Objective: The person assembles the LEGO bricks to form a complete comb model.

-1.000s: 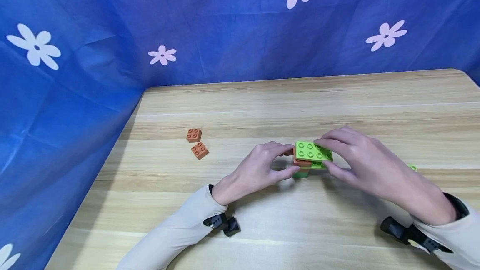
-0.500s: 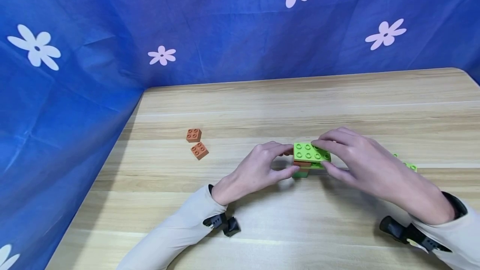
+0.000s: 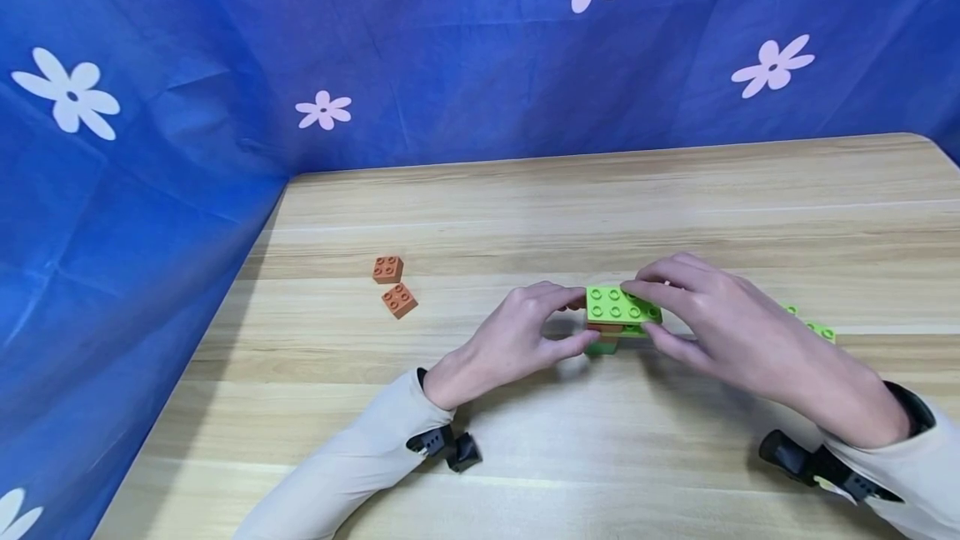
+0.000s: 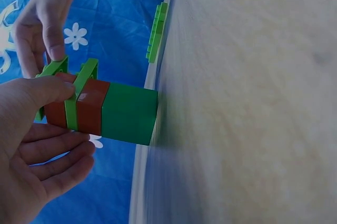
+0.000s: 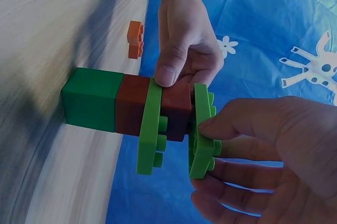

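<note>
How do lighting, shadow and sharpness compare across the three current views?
Head: bright, pale sheen on the light wood-grain tabletop, shadow down its left side; left wrist: dimmer, tabletop grain soft; right wrist: also dim, dark shadows across the tabletop, the dark-green box-shaped plastic block fairly crisp.

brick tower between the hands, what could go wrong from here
1. The upper green plate may seat crookedly: the right wrist view seems to show a gap beside the upper brown brick.
2. Pressing down with the right hand might tip the tower, since both plates overhang toward that side.
3. If the left hand slackens its hold, the tower may shift.
</note>
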Demonstrator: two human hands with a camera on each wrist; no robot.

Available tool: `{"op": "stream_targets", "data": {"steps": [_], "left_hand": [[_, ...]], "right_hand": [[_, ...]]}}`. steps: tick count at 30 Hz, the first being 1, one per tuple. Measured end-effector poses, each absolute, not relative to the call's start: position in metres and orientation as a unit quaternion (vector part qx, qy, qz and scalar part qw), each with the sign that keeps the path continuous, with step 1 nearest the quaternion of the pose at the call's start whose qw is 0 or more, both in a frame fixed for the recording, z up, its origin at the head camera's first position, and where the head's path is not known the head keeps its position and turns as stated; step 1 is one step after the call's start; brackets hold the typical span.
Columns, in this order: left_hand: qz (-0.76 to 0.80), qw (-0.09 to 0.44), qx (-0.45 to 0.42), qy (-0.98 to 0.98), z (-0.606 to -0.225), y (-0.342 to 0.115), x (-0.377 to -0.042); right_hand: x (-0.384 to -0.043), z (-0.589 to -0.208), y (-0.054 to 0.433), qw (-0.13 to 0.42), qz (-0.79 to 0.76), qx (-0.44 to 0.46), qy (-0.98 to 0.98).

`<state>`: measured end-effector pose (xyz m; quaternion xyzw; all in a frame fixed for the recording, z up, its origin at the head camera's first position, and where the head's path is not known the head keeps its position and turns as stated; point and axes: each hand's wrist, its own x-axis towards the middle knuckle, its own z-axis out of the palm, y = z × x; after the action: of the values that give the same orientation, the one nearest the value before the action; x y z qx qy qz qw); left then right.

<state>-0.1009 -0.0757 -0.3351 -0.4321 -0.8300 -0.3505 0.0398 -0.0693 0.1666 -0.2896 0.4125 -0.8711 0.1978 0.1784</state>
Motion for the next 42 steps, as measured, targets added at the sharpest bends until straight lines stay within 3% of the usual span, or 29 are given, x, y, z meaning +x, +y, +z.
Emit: {"op": "stream_targets", "data": {"steps": [34,42], "left_hand": [[-0.348,0.042,-0.438,-0.828,-0.331,-0.076,-0.104],[-0.374,0.075,-0.450,-0.808,-0.324,-0.082,-0.105]], "right_hand": [[-0.072,-0.286,0.167,0.163,0.191,0.419,-0.872],[-0.071,-0.286,0.166,0.164,0.197,0.420,-0.871]]}}
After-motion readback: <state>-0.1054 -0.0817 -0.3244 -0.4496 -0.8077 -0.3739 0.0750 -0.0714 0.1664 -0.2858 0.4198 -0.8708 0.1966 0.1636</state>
